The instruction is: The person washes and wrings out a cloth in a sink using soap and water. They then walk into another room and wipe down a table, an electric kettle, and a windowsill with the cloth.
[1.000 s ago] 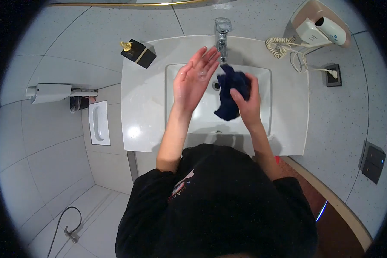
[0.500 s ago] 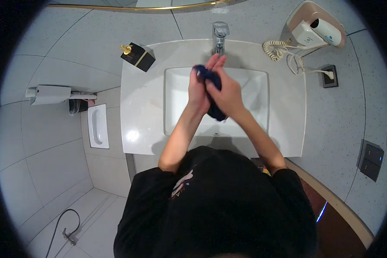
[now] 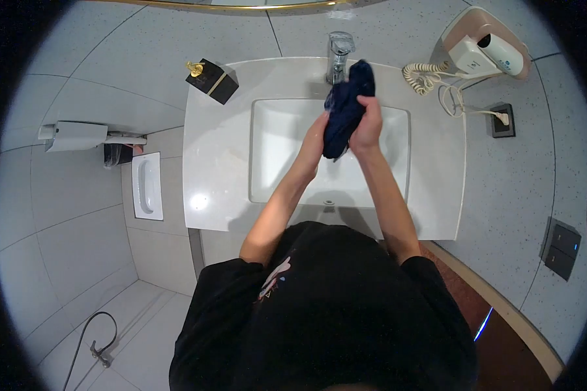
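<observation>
A bunched dark blue cloth (image 3: 347,117) hangs over the white sink basin (image 3: 284,163), its upper end reaching beside the chrome faucet (image 3: 338,55). Along the cloth's left side, my left hand (image 3: 314,138) is closed on it, fingers mostly hidden behind. My right hand (image 3: 368,127) grips the right side, thumb lying across the front. Pale, foam-like spots show on the cloth's left edge. Whether water runs from the faucet cannot be made out.
A black soap dispenser (image 3: 214,82) with a gold pump stands at the counter's (image 3: 215,150) back left. A hair dryer (image 3: 486,55) hangs on the right wall, its coiled cord (image 3: 424,77) trailing onto the counter. A gold-edged mirror (image 3: 267,6) is above.
Both hands were pressed together around the crumpled cloth. They have moved apart, and the cloth is now more spread out, higher and further right, near the faucet.
</observation>
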The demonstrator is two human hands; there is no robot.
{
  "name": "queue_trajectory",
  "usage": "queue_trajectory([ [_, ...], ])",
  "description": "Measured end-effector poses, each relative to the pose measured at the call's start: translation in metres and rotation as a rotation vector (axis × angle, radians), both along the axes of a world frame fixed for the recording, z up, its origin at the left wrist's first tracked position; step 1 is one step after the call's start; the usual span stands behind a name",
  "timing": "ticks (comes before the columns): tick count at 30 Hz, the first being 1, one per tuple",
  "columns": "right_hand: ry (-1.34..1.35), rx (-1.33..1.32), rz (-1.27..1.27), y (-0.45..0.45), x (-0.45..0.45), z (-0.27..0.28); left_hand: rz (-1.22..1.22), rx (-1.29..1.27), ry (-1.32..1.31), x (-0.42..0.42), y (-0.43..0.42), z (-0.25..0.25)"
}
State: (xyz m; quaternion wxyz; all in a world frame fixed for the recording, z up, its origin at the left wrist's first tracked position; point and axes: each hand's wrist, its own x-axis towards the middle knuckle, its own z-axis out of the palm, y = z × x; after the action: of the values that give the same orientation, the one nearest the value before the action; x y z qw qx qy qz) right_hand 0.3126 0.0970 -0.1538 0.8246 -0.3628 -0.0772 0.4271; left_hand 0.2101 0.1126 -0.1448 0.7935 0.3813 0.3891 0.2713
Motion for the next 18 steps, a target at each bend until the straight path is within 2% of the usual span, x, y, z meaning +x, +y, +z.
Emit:
queue_trajectory([
  [3,-0.414,-0.136,0.003,-0.003,0.007,0.022,-0.029,0.172,0.007,0.000,0.009,-0.030],
  [4,-0.475,-0.122,-0.002,-0.008,0.004,0.026,-0.010,0.229,0.035,0.002,0.014,-0.030],
  [6,-0.899,-0.260,0.017,-0.028,-0.015,0.025,0.035,0.348,0.086,0.006,0.024,-0.027],
  [8,-1.373,-0.303,-0.020,-0.030,-0.024,0.027,0.118,0.388,-0.092,0.015,0.021,-0.041],
  [9,-1.286,-0.398,0.005,-0.025,-0.018,0.025,0.157,0.400,-0.178,0.019,0.015,-0.048],
  [11,-1.102,-0.584,0.052,-0.008,0.000,0.019,0.225,0.528,0.192,0.028,0.008,-0.018],
  [13,-1.047,-0.571,-0.062,-0.011,-0.004,0.017,0.159,0.624,0.362,0.029,0.010,-0.021],
  [15,-1.102,-0.525,-0.122,-0.026,-0.026,0.009,0.079,0.506,0.161,0.021,0.031,-0.041],
  [16,-1.227,-0.382,-0.165,-0.026,-0.031,0.009,0.067,0.202,-0.031,0.017,0.030,-0.032],
  [18,-1.156,-0.571,0.039,-0.013,-0.006,-0.007,0.130,0.447,0.223,0.021,0.019,-0.043],
])
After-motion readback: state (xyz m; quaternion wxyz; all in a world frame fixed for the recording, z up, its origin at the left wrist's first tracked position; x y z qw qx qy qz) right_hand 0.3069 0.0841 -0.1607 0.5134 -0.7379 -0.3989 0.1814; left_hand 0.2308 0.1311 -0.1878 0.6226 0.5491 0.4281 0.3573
